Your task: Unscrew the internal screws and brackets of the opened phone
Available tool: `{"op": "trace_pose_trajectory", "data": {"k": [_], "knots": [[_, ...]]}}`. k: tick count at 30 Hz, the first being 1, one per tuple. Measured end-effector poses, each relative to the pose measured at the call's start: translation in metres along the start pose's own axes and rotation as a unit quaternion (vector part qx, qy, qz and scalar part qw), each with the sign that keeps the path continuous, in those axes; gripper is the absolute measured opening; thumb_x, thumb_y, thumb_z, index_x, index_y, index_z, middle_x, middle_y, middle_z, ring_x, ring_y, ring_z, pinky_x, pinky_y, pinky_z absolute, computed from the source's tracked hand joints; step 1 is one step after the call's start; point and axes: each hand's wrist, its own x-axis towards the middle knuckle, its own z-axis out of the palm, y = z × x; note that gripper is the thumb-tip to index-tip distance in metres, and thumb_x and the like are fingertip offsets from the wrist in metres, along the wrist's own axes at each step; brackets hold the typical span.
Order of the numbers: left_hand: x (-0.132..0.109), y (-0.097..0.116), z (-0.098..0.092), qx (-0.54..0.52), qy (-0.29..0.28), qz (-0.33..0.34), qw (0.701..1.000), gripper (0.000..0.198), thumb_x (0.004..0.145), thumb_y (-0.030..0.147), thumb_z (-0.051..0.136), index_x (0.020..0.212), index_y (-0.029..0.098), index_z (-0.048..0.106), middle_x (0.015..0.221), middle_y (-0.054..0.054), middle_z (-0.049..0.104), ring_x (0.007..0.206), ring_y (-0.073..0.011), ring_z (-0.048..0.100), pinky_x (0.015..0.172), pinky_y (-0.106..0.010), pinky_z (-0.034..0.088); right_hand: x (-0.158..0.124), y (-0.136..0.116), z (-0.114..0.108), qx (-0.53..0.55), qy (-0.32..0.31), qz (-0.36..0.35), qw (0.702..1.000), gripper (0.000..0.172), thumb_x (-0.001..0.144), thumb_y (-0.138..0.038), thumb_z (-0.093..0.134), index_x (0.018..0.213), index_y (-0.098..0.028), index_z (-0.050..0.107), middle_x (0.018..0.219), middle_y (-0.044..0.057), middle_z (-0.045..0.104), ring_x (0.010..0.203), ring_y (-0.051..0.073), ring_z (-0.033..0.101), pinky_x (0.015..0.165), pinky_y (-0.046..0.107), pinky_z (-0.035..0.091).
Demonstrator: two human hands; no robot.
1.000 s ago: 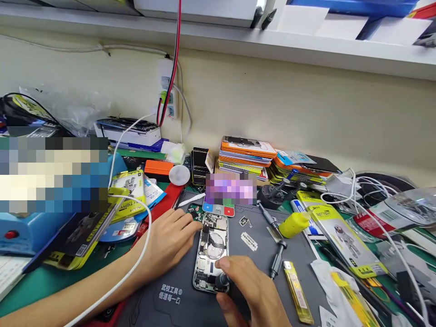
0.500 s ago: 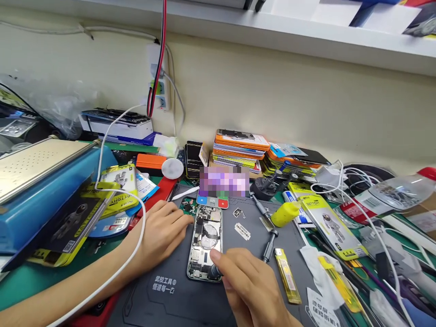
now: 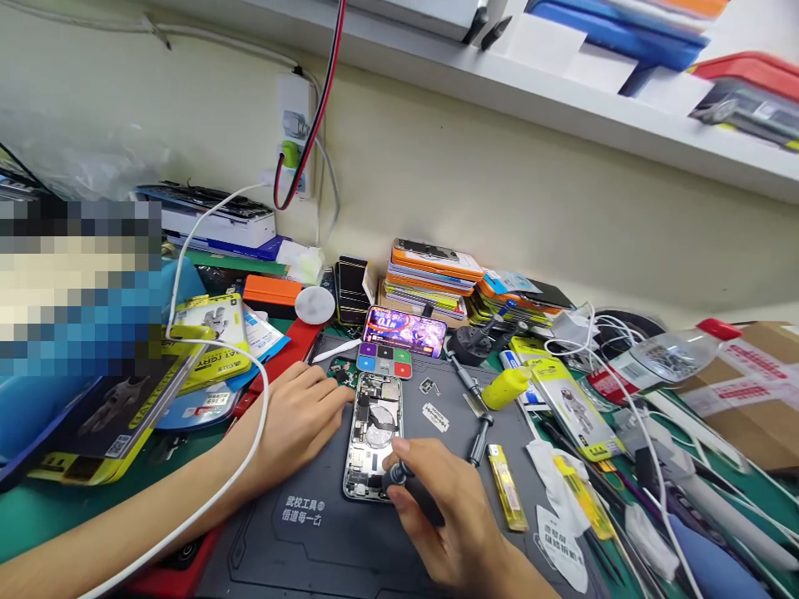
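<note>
An opened phone (image 3: 378, 441) lies on the dark grey work mat (image 3: 300, 557), its inner parts and a round silver coil bare. My left hand (image 3: 305, 416) rests palm down at the phone's left, fingers stretched out, with a fingertip close to its upper left edge. Over the phone's lower right corner, my right hand (image 3: 462, 507) grips a short dark screwdriver (image 3: 399, 476) between thumb and fingers, its round cap facing up. The tip is hidden. Just beyond my left fingertips sits a small green circuit board (image 3: 343, 373).
A lit phone (image 3: 405, 331) stands behind a coloured magnetic pad (image 3: 384, 359). Rightward lie a razor blade (image 3: 435, 417), a grey screwdriver (image 3: 480, 439), a yellow bottle (image 3: 505, 388) and a yellow lighter (image 3: 508, 489). A white cable (image 3: 265, 399) loops across my left forearm.
The camera view has turned, showing more on the right. My right hand has tilted, so the screwdriver's cap now shows between thumb and fingers. My left hand stays put.
</note>
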Motion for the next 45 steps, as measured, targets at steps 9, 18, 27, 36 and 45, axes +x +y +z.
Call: {"op": "trace_pose_trajectory", "data": {"k": [9,18,27,36,45], "knots": [[-0.001,-0.002,0.002,0.005,0.02,0.011,1.0,0.025,0.105,0.009,0.046,0.105,0.018,0.07,0.09,-0.003,0.069,0.086,-0.0243,0.06,0.078,-0.039,0.035,-0.005,0.017,-0.015,-0.07,0.109,0.192,0.973,0.034,0.122,-0.026,0.031,0.152,-0.011,0.036,0.096,0.005,0.056,0.082,0.006,0.059,0.077,0.011,0.053],[0.0,-0.002,0.003,0.006,0.027,0.011,1.0,0.025,0.104,0.01,0.047,0.1,0.017,0.07,0.086,-0.004,0.068,0.083,-0.0255,0.059,0.076,-0.04,0.036,0.043,0.095,-0.046,-0.222,-0.144,0.263,0.928,0.04,0.123,-0.04,0.044,0.14,-0.006,0.059,0.11,0.01,0.061,0.084,0.01,0.061,0.083,0.019,0.056],[0.003,-0.001,0.0,0.013,-0.006,-0.014,1.0,0.019,0.102,0.01,0.052,0.099,0.017,0.07,0.091,-0.004,0.068,0.086,-0.0244,0.059,0.08,-0.04,0.037,0.066,0.119,-0.032,-0.259,-0.136,0.328,0.898,0.038,0.121,-0.038,0.054,0.144,-0.007,0.058,0.113,0.01,0.059,0.094,0.012,0.062,0.093,0.025,0.059],[0.002,-0.003,-0.005,-0.009,-0.035,-0.015,0.999,0.021,0.105,0.013,0.05,0.1,0.016,0.07,0.093,-0.004,0.071,0.088,-0.0239,0.062,0.082,-0.04,0.038,0.03,0.071,-0.048,-0.12,-0.017,0.375,0.919,0.05,0.116,-0.051,0.04,0.142,-0.011,0.055,0.1,0.009,0.062,0.07,0.009,0.055,0.069,0.016,0.045],[0.0,-0.004,-0.007,-0.021,-0.052,-0.016,0.998,0.021,0.106,0.014,0.05,0.114,0.017,0.069,0.111,-0.003,0.076,0.095,-0.0209,0.072,0.082,-0.033,0.05,-0.004,0.036,-0.038,0.058,-0.043,0.451,0.889,0.057,0.112,-0.031,0.04,0.163,-0.009,0.027,0.136,0.018,0.05,0.072,0.007,0.06,0.056,0.012,0.051]]}}
